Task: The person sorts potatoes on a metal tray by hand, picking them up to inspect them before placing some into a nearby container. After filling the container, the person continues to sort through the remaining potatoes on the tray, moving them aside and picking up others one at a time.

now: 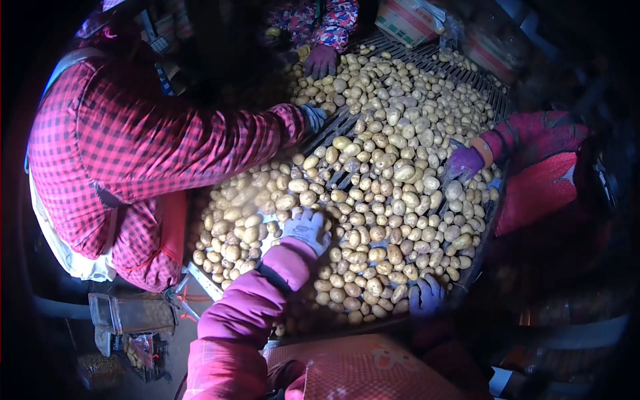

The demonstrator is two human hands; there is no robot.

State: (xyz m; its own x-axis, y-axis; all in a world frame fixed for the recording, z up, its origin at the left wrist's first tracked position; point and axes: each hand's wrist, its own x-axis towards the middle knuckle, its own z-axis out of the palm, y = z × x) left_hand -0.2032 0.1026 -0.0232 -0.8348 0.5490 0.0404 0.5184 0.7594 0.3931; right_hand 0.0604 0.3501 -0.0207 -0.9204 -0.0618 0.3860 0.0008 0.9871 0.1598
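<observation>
A broad heap of potatoes (pixel 413 120) covers the slatted surface (pixel 343 127) in front of me. My left hand (pixel 307 231), in a pale grey-lavender glove, lies on the potatoes left of the middle, its fingers spread and somewhat bent. Nothing shows gripped in it, though its palm is hidden. Near the front edge, my right hand (pixel 427 295) wears a blue-purple glove and rests against potatoes with its fingers apart. Its palm is out of sight, and the forearm behind it is dark.
A co-worker in a checked jacket (pixel 153 133) reaches in from the left with a blue-gloved hand (pixel 313 119). Other purple-gloved hands work at the far side (pixel 321 61) and the right (pixel 464 162). A carton (pixel 410 21) stands at the back; a clear bin (pixel 133 312) sits lower left.
</observation>
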